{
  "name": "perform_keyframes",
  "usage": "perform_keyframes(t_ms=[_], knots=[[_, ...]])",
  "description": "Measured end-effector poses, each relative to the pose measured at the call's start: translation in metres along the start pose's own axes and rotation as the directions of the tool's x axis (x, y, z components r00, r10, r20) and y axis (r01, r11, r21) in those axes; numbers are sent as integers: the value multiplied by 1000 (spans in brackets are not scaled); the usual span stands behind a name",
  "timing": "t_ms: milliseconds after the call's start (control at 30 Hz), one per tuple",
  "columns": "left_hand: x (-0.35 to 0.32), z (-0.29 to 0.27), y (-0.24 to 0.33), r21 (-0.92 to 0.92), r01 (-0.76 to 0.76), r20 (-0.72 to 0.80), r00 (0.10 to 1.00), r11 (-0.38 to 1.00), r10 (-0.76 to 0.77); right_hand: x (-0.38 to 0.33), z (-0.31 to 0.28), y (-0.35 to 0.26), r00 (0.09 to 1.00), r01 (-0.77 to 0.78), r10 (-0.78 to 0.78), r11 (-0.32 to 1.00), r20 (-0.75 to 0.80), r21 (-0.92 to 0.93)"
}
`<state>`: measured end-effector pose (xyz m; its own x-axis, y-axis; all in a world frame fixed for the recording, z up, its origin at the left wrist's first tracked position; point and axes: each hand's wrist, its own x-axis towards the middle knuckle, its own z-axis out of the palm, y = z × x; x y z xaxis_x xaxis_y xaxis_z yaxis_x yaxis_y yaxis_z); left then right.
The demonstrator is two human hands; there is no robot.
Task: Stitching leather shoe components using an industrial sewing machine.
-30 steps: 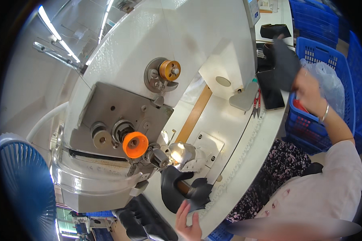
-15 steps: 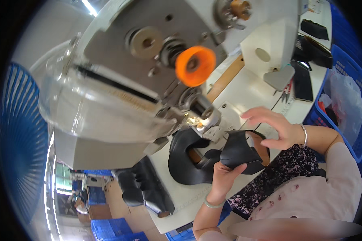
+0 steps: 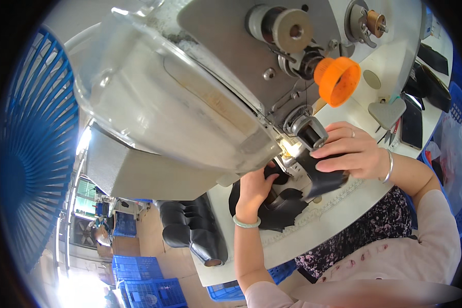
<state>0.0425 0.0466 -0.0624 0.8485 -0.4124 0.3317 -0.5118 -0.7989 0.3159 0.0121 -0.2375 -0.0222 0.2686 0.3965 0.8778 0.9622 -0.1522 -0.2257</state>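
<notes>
A sewing machine with an orange cone-shaped knob fills the upper middle. Its lit needle area sits just above my hands. My right hand grips a curved black leather shoe piece, thumb and fingers pressed on its upper edge beside the needle. My left hand, left of the needle, is closed on black leather at the machine; its far fingertips are partly hidden by the machine head. More joined black leather lies on the white table below, next to my left wrist.
A row of nested black leather pieces lies at the table's left end. A grey pad, red-handled pliers and a black phone lie right. Blue baskets stand on the floor; a blue fan is at left.
My right hand, open and raised before, has closed on the leather piece. My left hand has moved up and left toward the needle, and the leather is now up at the machine. The view has shifted.
</notes>
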Motion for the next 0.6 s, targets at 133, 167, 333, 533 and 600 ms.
perform_keyframes(t_ms=[133, 167, 333, 533, 600], knots=[[-1, -14, -2, -292, 229, 17, 972, 929, -234, 4, 7, 16, 982, 186, -175, 942, 65, -280], [-2, -19, 0, -292, 225, 15, 973, 929, -231, 4, 10, 19, 975, 221, -210, 928, 68, -301], [-18, -40, 10, -395, 59, -211, 965, 917, -154, 13, 10, 19, 976, 218, -207, 939, 69, -267], [-14, -55, 72, -217, -277, -266, 939, 936, 217, 20, 10, 18, 975, 223, -211, 939, 71, -263], [-13, -49, 80, -187, -288, -285, 931, 939, 228, 21, 8, 17, 972, 234, -217, 931, 90, -281]])
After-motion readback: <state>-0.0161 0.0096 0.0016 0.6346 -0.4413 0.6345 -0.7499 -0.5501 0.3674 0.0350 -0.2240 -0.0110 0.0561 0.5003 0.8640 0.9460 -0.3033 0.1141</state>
